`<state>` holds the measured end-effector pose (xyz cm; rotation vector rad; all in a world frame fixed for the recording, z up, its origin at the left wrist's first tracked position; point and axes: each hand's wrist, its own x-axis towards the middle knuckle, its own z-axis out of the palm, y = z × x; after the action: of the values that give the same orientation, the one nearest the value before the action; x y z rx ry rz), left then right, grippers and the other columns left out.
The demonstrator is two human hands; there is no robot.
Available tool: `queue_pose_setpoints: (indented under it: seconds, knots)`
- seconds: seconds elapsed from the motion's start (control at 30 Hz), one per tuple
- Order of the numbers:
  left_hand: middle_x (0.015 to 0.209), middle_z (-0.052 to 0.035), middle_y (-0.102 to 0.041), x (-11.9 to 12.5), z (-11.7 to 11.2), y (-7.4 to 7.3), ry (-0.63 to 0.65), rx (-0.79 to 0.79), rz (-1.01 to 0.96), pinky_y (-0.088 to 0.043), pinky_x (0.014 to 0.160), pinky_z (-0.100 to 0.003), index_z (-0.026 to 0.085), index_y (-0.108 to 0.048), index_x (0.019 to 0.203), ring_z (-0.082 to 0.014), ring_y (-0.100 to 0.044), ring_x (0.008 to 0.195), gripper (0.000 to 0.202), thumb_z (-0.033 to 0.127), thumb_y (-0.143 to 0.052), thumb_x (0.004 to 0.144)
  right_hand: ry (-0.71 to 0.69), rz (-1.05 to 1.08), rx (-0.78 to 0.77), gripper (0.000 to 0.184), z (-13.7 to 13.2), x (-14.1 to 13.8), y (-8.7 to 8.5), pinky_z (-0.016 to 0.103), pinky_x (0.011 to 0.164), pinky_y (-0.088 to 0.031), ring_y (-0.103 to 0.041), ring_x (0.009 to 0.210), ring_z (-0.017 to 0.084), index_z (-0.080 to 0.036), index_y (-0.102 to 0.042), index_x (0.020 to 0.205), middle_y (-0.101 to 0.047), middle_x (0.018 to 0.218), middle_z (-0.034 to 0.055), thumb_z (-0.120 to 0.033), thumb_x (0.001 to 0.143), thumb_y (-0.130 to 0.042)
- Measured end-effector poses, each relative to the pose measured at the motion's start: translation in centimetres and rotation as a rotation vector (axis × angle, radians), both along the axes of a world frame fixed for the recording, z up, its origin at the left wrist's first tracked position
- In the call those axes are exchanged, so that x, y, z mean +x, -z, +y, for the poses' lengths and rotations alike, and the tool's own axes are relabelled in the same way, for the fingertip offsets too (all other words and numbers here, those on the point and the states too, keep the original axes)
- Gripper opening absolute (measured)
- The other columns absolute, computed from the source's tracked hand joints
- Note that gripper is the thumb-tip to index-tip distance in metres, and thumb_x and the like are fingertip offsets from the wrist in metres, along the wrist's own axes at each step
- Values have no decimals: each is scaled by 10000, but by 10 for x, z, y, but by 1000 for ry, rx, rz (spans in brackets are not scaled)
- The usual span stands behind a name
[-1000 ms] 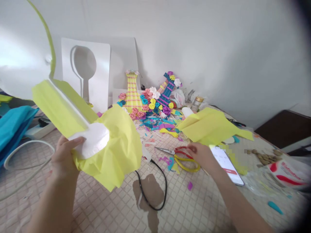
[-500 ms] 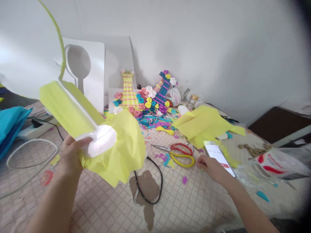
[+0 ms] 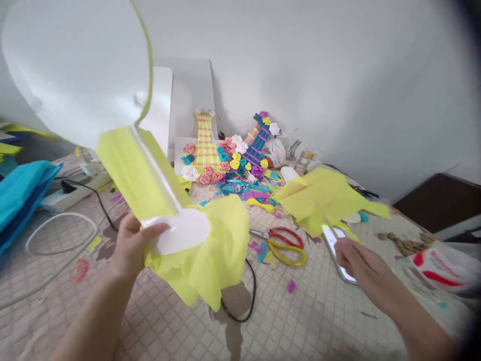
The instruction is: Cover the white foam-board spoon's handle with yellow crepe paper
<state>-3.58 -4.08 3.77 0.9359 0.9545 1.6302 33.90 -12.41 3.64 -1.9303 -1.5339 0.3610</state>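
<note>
Both forearms (image 3: 98, 307) are bare; the fingers (image 3: 347, 253) likewise.

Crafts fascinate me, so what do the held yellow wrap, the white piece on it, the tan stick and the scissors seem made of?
Yellow wrap: thin matte paper, perhaps crepe, judging by its soft creases. White piece: smooth, faintly glossy card or foam, unclear which; it catches light. Stick: probably wood, pale tan, though blurred. Scissors: apparently metal blades, greyish; handles probably plastic-coated, bright red and yellow.

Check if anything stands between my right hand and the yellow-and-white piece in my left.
Nothing visible blocks the space between your right hand, holding a thin stick, and the yellow-and-white piece. The scissors show between them but lie lower, on the table.
</note>
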Motion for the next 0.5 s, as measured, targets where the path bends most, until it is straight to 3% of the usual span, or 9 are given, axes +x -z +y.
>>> queue_pose_setpoints:
  seconds: [0.07, 0.17, 0.23, 0.3, 0.37, 0.5]
  knots:
    - [531, 32, -669, 2, -3, 5, 71, 23, 40, -453, 341, -139, 186, -683, 574, -102, -566, 381, 182, 136, -772, 424, -135, 204, 39, 419, 19, -28, -3, 234, 441, -298, -351, 451, 104, -211, -334, 549, -341, 489, -48, -486, 865, -316]
    - [553, 18, -670, 2, -5, 13, 178, 80, 120, -448, 339, -146, 199, -695, 620, -105, -566, 388, 164, 162, -766, 478, -403, 444, 3, 397, 49, -68, -4, 232, 500, -357, -424, 483, 100, -193, -453, 603, -443, 506, -34, -462, 874, -343]
    - [570, 14, -667, 0, -5, 17, 251, 122, 177, -447, 350, -150, 208, -704, 671, -106, -570, 406, 156, 176, -752, 526, -561, 575, -28, 282, 66, -88, -3, 233, 519, -389, -475, 510, 103, -190, -540, 793, -527, 577, -24, -429, 862, -408]
    - [618, 4, -677, -3, -5, 19, 289, 164, 234, -450, 368, -154, 214, -709, 724, -112, -582, 440, 152, 192, -731, 575, -668, 665, -43, 257, 77, -103, 2, 232, 533, -412, -508, 550, 104, -213, -528, 1016, -584, 702, -9, -394, 848, -458]
    - [690, -8, -693, -5, -5, 20, 291, 211, 301, -460, 390, -164, 221, -708, 768, -125, -602, 491, 155, 200, -709, 615, -711, 681, -63, 290, 82, -110, 8, 226, 570, -433, -545, 640, 111, -245, -519, 1094, -605, 822, 7, -367, 832, -502]
    - [791, 3, -701, -6, -5, 20, 259, 339, 447, -482, 456, -165, 261, -699, 834, -139, -631, 615, 214, 144, -669, 656, -631, 570, -83, 223, 76, -109, 19, 220, 629, -453, -567, 778, 140, -242, -617, 955, -626, 885, 20, -385, 821, -511]
